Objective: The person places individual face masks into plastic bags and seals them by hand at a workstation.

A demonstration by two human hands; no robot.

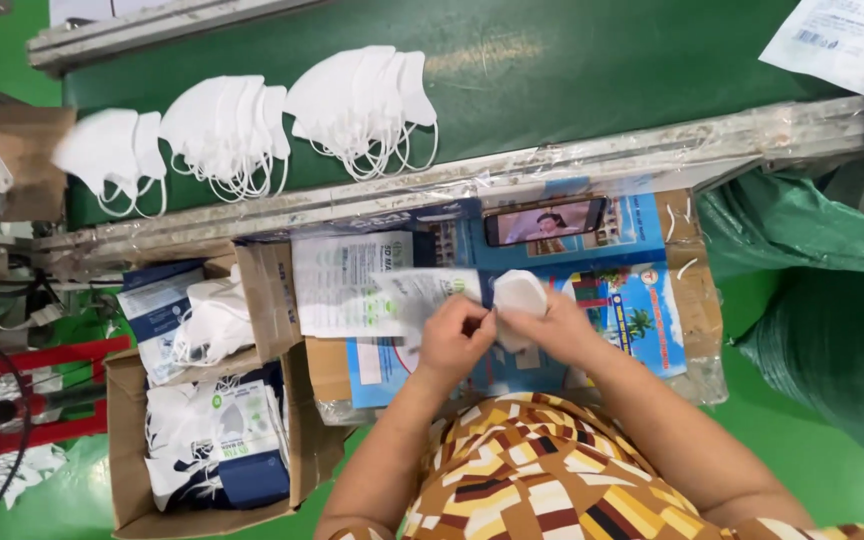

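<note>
Left hand (455, 337) grip pinched on printed pouch (422, 292); right hand (552, 325) closed on white mask stack (519, 293) at pouch mouth, above phone (544, 221). Carton (127, 440) left of pouch holds packed pouches; contents partly hidden.

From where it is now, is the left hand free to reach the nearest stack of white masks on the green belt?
Probably not right away. The left hand is pinching the plastic pouch with the right hand. The path to the mask stack looks open; only the taped belt edge lies between.
</note>
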